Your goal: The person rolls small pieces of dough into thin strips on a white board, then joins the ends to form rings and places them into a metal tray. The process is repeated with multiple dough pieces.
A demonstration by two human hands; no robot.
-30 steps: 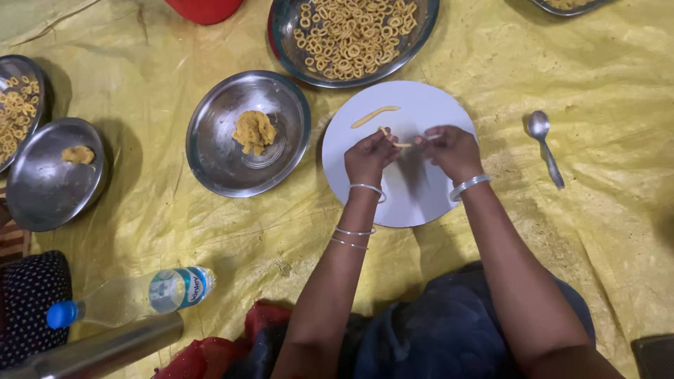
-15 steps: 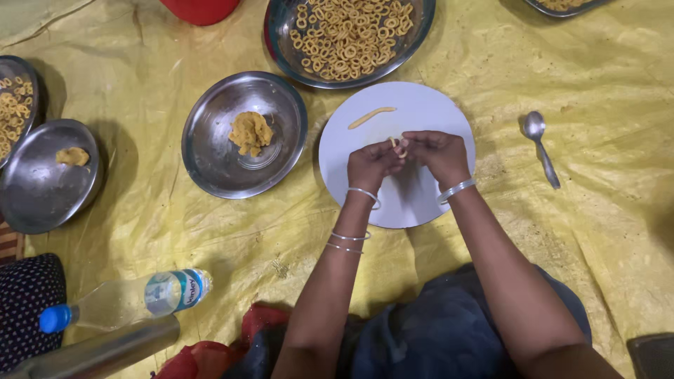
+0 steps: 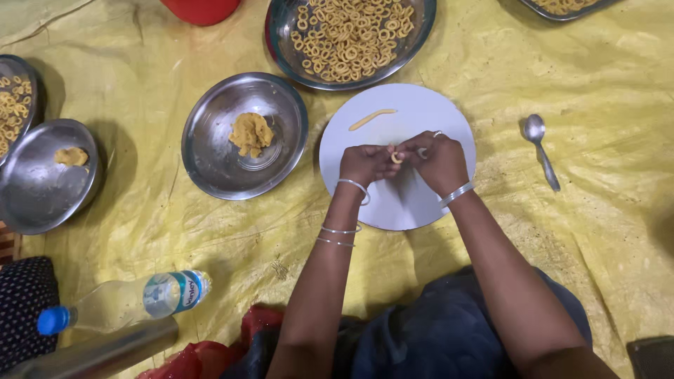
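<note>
Over a round white board [image 3: 421,203], my left hand [image 3: 365,163] and my right hand [image 3: 439,160] meet fingertip to fingertip. Between them they pinch a small strip of yellow dough [image 3: 397,156] curled into a ring. A straight rolled dough stick [image 3: 372,118] lies on the far part of the board. A steel bowl [image 3: 210,154] to the left holds a lump of yellow dough [image 3: 251,133]. Beyond the board a large steel plate [image 3: 281,49] is filled with several finished dough rings [image 3: 351,31].
A steel spoon [image 3: 540,147] lies right of the board on the yellow sheet [image 3: 597,84]. At the left stand another steel bowl [image 3: 35,189] with a dough bit and a plate of rings [image 3: 10,105]. A plastic water bottle [image 3: 126,300] and steel cylinder [image 3: 105,354] lie near my left knee.
My hands have drawn together from a spread position, and the dough strip between them has gone from stretched straight to curled into a ring.
</note>
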